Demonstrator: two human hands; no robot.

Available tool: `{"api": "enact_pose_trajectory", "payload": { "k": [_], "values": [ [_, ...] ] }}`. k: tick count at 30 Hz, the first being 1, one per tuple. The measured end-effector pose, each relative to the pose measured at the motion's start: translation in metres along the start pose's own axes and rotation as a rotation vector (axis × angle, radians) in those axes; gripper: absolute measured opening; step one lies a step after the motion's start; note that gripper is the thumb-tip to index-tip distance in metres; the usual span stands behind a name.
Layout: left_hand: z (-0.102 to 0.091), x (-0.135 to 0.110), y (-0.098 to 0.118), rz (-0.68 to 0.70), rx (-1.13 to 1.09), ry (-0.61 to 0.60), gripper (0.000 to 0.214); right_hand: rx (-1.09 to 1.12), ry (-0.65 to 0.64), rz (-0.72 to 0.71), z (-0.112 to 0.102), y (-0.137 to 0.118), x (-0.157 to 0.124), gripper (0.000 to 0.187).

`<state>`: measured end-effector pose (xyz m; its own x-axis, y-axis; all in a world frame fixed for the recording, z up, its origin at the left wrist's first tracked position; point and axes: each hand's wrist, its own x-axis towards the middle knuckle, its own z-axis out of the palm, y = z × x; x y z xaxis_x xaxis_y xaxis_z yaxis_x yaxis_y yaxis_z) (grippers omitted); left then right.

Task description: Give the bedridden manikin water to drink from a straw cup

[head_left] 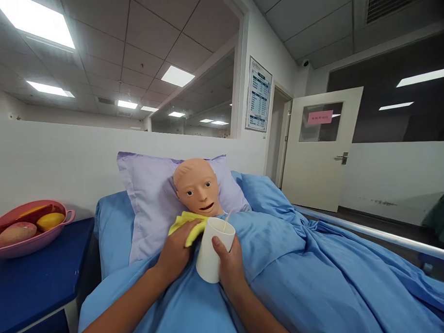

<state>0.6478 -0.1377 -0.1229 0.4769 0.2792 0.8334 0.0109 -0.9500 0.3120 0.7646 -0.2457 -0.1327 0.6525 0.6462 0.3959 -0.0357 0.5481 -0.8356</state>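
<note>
A patient manikin [195, 184] lies in bed, its head on a lilac pillow [146, 198] and its mouth slightly parted. At its neck and chin is a yellow cloth [185, 220]. My left hand [177, 250] grips this cloth just below the manikin's chin; some of its fingers are hidden behind the fabric and cup. In my right hand [230, 263] is a white cup [209, 254], tilted a little, with the thumb across its front near the rim. A thin pale straw [227, 219] sticks up from the cup. The cup's contents are not visible.
A blue quilt [284, 285] covers the bed, with a metal side rail [377, 231] on the right. At left, a pink basket [38, 243] of fruit stands on a blue-topped cabinet [36, 280]. A cream door [317, 173] stands ajar at the back right.
</note>
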Motion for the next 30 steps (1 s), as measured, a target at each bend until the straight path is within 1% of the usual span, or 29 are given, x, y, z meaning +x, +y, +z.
{"api": "enact_pose_trajectory", "payload": {
  "k": [1,3,4,5,6,8,9,11,13,16,25,30],
  "values": [
    [-0.005,0.000,0.005,-0.128,-0.091,0.056,0.035,-0.011,-0.019,0.003,0.000,-0.001,0.000,0.060],
    [-0.015,0.003,0.018,-0.424,-0.345,0.221,0.031,-0.037,-0.058,-0.004,0.000,-0.001,-0.001,0.058],
    [-0.020,0.005,0.024,-0.568,-0.508,0.292,0.034,-0.048,-0.080,-0.011,0.000,-0.002,-0.001,0.056],
    [-0.023,0.008,0.029,-0.696,-0.686,0.331,0.038,-0.056,-0.099,-0.021,0.000,-0.002,-0.002,0.055],
    [-0.025,0.009,0.032,-0.806,-0.862,0.333,0.041,-0.062,-0.112,-0.030,0.000,-0.002,-0.002,0.054],
    [-0.024,0.008,0.032,-0.972,-1.160,0.260,0.046,-0.059,-0.127,-0.028,0.000,-0.003,-0.002,0.054],
    [-0.022,0.005,0.029,-1.036,-1.268,0.220,0.048,-0.054,-0.134,-0.016,0.000,-0.003,-0.002,0.054],
    [-0.015,-0.005,0.018,-1.137,-1.418,0.185,0.050,-0.051,-0.156,0.025,-0.001,-0.005,-0.002,0.056],
    [-0.006,-0.016,0.006,-1.161,-1.517,0.187,0.052,-0.072,-0.187,0.056,-0.001,-0.006,-0.001,0.057],
    [0.002,-0.028,-0.004,-1.115,-1.591,0.205,0.053,-0.120,-0.221,0.061,-0.002,-0.007,0.000,0.058],
    [0.003,-0.028,-0.005,-1.125,-1.574,0.230,0.050,-0.129,-0.232,0.097,0.001,-0.011,-0.001,0.059],
    [0.003,-0.027,-0.002,-1.129,-1.566,0.245,0.048,-0.127,-0.206,0.104,0.002,-0.010,0.000,0.059]
  ]
}}
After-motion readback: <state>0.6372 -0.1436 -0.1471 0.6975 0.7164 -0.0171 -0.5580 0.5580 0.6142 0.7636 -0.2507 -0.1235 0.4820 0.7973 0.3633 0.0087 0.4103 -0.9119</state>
